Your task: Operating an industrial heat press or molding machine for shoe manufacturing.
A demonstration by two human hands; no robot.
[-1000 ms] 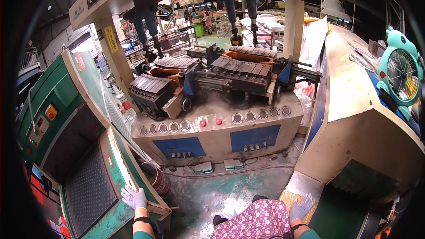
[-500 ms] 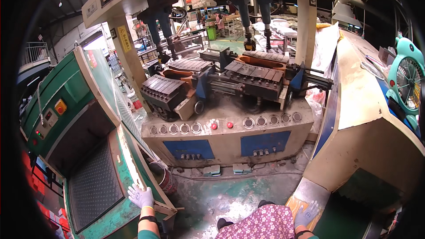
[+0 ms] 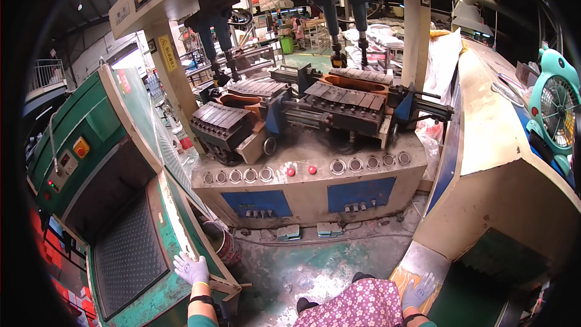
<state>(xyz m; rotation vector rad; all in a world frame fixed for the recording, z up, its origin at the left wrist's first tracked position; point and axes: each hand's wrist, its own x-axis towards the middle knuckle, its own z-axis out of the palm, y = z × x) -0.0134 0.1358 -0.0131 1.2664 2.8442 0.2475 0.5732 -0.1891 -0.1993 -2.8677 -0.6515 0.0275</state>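
Note:
My left hand (image 3: 192, 268), in a pale grey work glove, rests with fingers spread on the edge of the green machine (image 3: 175, 230) at the left. Nothing is in it. At the lower right my right hand (image 3: 419, 290), gloved alike, lies flat with fingers apart on a tan board (image 3: 404, 277) beside the beige machine (image 3: 484, 218). It holds nothing either. Between my arms shows a purple flowered apron (image 3: 357, 303). Ahead stands a press (image 3: 308, 175) with two clamping stations, round buttons and two red knobs along its front.
Inside the green machine lies a dark dotted conveyor belt (image 3: 132, 254). A bucket (image 3: 223, 242) stands beside it. Two foot pedals (image 3: 330, 229) sit on the floor under the press. A turquoise fan (image 3: 555, 106) stands at the right. Far back, a person (image 3: 299, 30) is near a green bin (image 3: 287, 45).
The view has shifted very slightly. Both hands stay in the same places, open and resting.

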